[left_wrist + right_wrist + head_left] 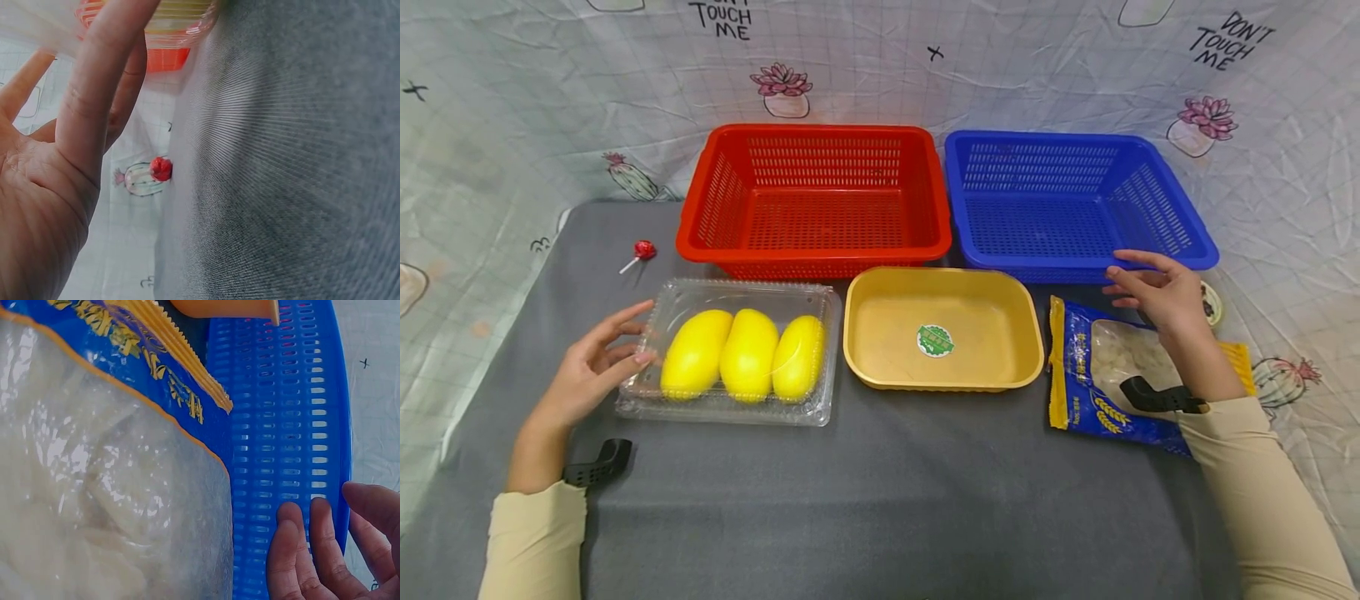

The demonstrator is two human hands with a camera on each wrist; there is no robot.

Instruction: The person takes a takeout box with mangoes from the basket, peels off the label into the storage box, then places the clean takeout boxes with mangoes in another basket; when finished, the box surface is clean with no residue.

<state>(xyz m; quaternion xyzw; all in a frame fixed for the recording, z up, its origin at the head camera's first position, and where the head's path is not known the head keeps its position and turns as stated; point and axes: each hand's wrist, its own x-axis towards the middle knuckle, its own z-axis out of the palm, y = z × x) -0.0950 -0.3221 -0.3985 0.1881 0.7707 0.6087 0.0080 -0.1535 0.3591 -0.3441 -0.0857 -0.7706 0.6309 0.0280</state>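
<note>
Set out on a grey table (880, 512), clock read from the gold tray, twelve at the far side. Item: left hand (580, 371), nine o'clock, fingers loosely spread and gripping nothing, at the near box's edge; contact could not be told. Item: lollipop (644, 249), red, between nine and ten, stick toward seven. Item: clear plastic box (722, 412), nine o'clock, containing three yellow fruits (748, 354) in a row. Item: red basket (812, 254), between ten and eleven. Item: gold tray (883, 333), centre, with a green sticker (935, 341). Item: blue basket (1075, 262), between one and two. Item: blue-and-yellow bag (1112, 362), just past three, lying flat, its clear window showing pale contents. Item: right hand (1171, 296), three o'clock, fingers relaxed and holding nothing, beside the basket's near rim; contact could not be told. Item: round container (1212, 304), three o'clock, partly hidden by that hand.
</note>
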